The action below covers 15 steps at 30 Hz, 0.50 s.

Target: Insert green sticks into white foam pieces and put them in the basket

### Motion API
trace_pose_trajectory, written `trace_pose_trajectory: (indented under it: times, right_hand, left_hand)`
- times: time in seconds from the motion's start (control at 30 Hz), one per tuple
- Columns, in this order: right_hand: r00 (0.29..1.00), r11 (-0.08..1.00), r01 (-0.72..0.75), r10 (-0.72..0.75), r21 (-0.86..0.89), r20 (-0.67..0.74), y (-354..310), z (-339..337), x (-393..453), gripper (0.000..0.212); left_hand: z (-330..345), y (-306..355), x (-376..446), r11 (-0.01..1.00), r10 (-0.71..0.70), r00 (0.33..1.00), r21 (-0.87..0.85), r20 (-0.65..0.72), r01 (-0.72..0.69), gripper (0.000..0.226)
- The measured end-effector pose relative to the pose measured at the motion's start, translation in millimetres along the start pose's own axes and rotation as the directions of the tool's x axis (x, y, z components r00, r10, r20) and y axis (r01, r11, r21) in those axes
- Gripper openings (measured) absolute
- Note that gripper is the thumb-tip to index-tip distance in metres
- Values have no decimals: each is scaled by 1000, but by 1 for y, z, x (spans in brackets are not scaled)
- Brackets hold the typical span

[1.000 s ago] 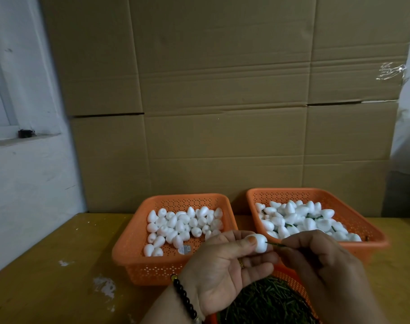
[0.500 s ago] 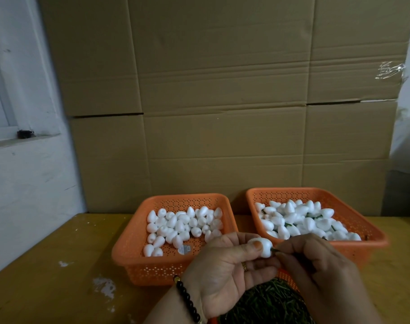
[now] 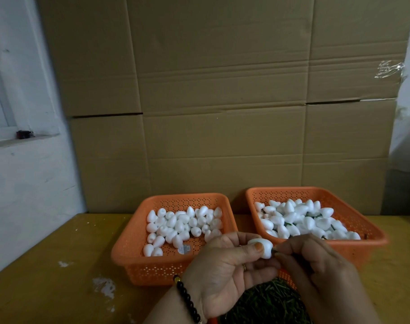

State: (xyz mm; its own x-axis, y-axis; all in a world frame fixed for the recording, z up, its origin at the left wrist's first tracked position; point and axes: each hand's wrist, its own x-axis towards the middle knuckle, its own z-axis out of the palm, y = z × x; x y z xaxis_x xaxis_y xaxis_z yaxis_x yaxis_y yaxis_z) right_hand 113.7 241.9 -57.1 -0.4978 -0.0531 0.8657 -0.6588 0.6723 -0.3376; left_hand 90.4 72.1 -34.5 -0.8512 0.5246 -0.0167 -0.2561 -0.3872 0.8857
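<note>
Cardboard sheets (image 3: 222, 90) back a yellow table (image 3: 47, 265); the baskets stand at its far side.

Your left hand (image 3: 225, 274) pinches one white foam piece (image 3: 264, 248) between thumb and curled fingers, held above the near edge of the table. Your right hand (image 3: 316, 272) is clamped on the green stick (image 3: 273, 252), fingertips bunched tight against the foam; only a dark stub shows at the joint.

Stick lies directly right of the foam, long axis roughly level, pointing left into the foam's right end. Depth of insertion: cannot tell, fingers cover it.

Foam piece: small, matte, egg-shaped, partly hidden by your thumb.

Beneath both hands, a pile of loose green sticks (image 3: 267, 302). Left basket (image 3: 129, 249) holds plain foam. Right basket (image 3: 367, 232), beyond your right hand, holds foam with green stems showing, judged the drop-off, nearer your right hand.
</note>
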Motion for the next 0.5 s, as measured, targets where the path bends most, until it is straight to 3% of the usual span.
trace_pose_trajectory:
  times: [0.5]
  right_hand:
    - [999,999,-22,21,26,36,0,-3,0,15]
  left_hand:
    - [1,1,-1,1000,1,1000,18,-3,-1,39]
